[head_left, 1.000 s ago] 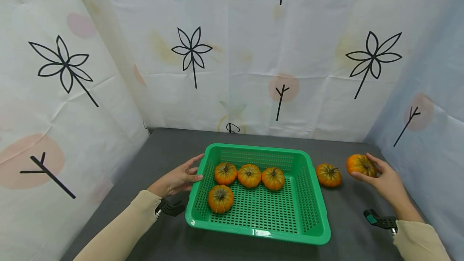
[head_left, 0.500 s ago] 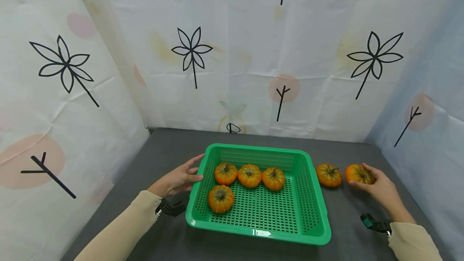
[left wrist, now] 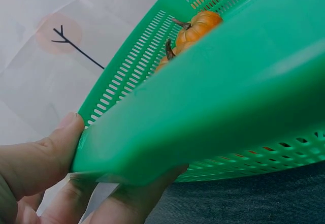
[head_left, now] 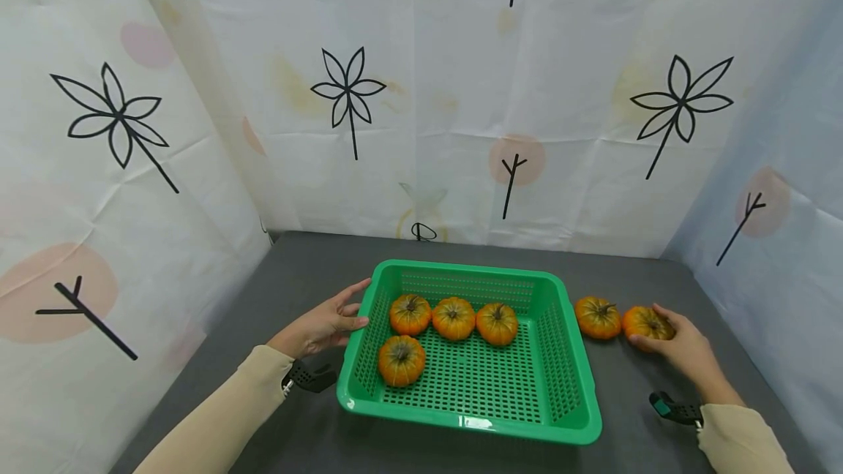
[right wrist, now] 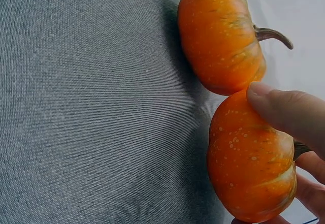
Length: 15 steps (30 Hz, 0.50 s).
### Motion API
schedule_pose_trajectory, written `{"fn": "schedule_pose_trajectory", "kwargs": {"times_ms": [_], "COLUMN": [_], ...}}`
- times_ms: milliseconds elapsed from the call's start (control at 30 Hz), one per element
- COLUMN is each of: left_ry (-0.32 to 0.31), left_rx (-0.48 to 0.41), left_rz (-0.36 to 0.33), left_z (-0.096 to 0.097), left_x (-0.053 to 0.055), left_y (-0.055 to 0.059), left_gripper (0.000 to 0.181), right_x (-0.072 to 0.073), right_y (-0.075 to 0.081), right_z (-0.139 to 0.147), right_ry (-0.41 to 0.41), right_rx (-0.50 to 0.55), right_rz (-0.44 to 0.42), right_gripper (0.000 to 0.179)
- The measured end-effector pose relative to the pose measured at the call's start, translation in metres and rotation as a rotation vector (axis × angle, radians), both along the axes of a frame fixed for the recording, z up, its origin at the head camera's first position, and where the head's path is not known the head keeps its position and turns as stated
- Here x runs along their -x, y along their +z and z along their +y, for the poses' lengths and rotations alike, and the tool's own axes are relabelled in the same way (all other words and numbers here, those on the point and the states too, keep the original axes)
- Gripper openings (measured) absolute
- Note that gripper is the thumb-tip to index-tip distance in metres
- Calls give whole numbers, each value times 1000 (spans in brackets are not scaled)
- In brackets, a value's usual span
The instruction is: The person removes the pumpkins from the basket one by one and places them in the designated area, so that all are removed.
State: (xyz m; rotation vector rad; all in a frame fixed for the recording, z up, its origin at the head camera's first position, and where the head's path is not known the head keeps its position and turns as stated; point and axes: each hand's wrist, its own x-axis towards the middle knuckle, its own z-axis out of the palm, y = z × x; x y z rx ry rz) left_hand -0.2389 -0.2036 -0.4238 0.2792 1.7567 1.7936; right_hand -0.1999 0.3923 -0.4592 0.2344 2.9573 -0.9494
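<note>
My left hand grips the left rim of a green plastic basket. In the left wrist view the thumb lies on one side of the rim and the fingers on the other. Inside the basket are several small orange pumpkins, three in a row including a middle pumpkin, and one front pumpkin. To the basket's right, my right hand holds a pumpkin between thumb and fingers. It sits right against another pumpkin with a curved stem, which stands on the table beside the basket.
The dark grey table lies under everything. White patterned cloth hangs behind and on both sides, close to the table's edges. A black strap device sits on the right wrist, another strap device on the left.
My right hand has lowered its pumpkin and shifted it left, up against the pumpkin beside the basket. The left hand and the basket have stayed in place.
</note>
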Motion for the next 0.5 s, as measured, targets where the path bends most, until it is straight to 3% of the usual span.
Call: {"fn": "schedule_pose_trajectory", "kwargs": {"times_ms": [500], "left_ry": [7], "left_rx": [6], "left_rz": [0], "left_z": [1], "left_x": [0], "left_y": [0], "left_gripper": [87], "right_x": [2], "right_y": [-3], "right_z": [1], "right_ry": [21], "right_rx": [-6], "right_rz": [-10], "right_gripper": [100]}}
